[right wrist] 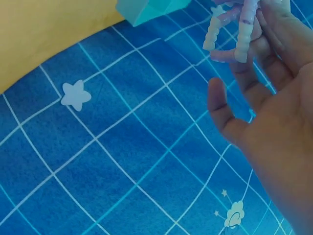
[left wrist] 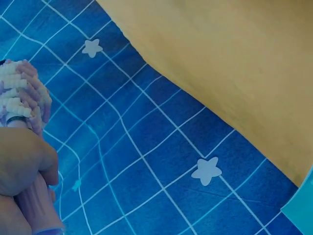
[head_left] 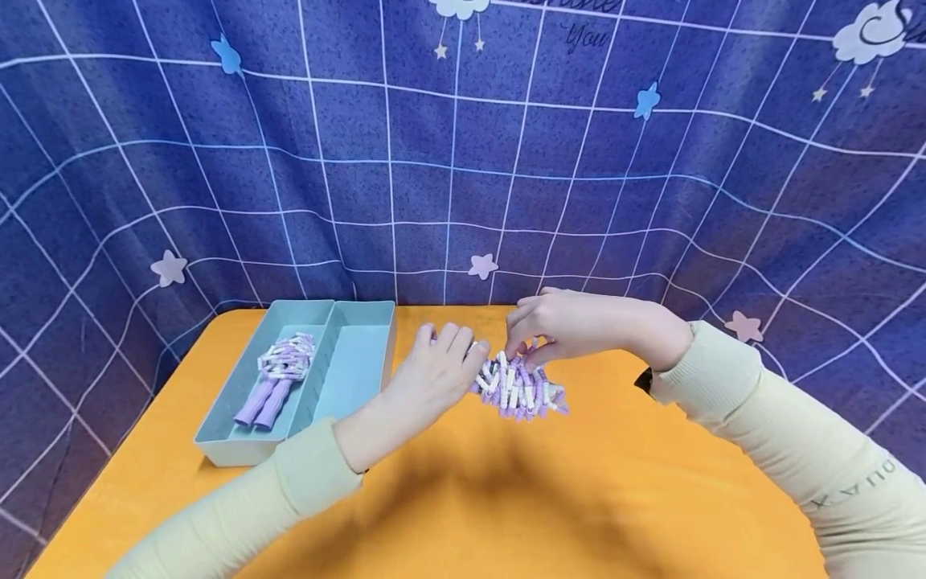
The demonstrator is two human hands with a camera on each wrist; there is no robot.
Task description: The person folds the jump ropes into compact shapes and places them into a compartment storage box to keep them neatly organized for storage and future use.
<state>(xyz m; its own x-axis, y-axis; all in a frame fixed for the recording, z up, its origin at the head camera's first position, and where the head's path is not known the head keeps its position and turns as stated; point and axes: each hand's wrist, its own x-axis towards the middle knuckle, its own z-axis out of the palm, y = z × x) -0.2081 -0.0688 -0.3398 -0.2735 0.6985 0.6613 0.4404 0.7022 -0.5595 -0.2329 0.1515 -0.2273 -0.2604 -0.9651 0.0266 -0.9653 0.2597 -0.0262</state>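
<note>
A purple-and-white beaded jump rope [head_left: 515,390] is bundled in the air over the table. My left hand [head_left: 441,370] holds it at the left end; in the left wrist view those fingers curl round a ribbed purple handle [left wrist: 39,208], with the beads bunched above it. At the bundle's top, my right hand [head_left: 560,322] pinches beads between thumb and fingers. The right wrist view has a beaded loop [right wrist: 243,41] hanging at its fingertips. Most of the handle end is hidden behind the left hand in the head view.
On the left of the orange table [head_left: 615,482] stands a two-part blue-grey box [head_left: 360,346]. Its left compartment holds a second beaded jump rope [head_left: 285,359], bundled, with two purple handles toward the front. Behind the table hangs a blue gridded curtain [head_left: 419,193].
</note>
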